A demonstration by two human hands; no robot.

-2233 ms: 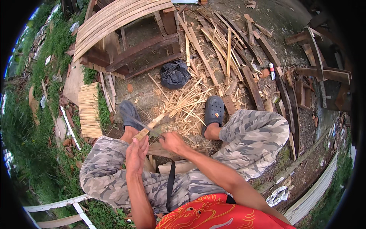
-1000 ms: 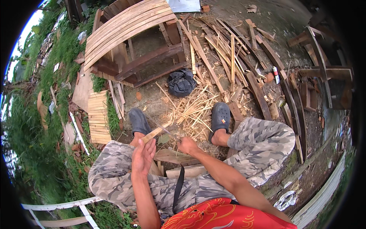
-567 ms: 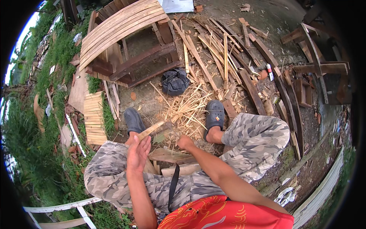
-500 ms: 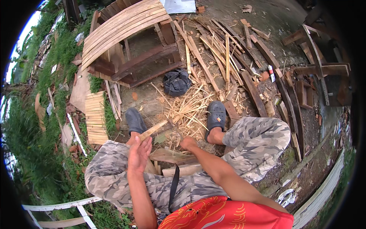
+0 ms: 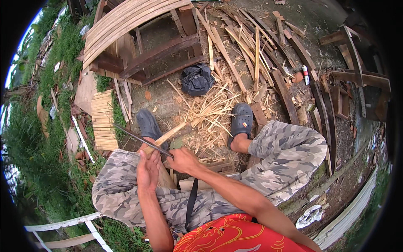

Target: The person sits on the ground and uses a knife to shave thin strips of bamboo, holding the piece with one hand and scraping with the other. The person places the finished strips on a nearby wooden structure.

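Your left hand (image 5: 147,171) pinches a pale wooden strip (image 5: 171,133), which slants out between your shoes (image 5: 147,124); your right fist (image 5: 184,161) is wrapped around a long dark blade's (image 5: 142,140) near end; shavings (image 5: 210,111) lie beyond.

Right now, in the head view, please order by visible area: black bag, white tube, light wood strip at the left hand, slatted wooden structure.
1. Slatted wooden structure
2. Black bag
3. Light wood strip, long but thin; nearness to the camera may enlarge it
4. White tube
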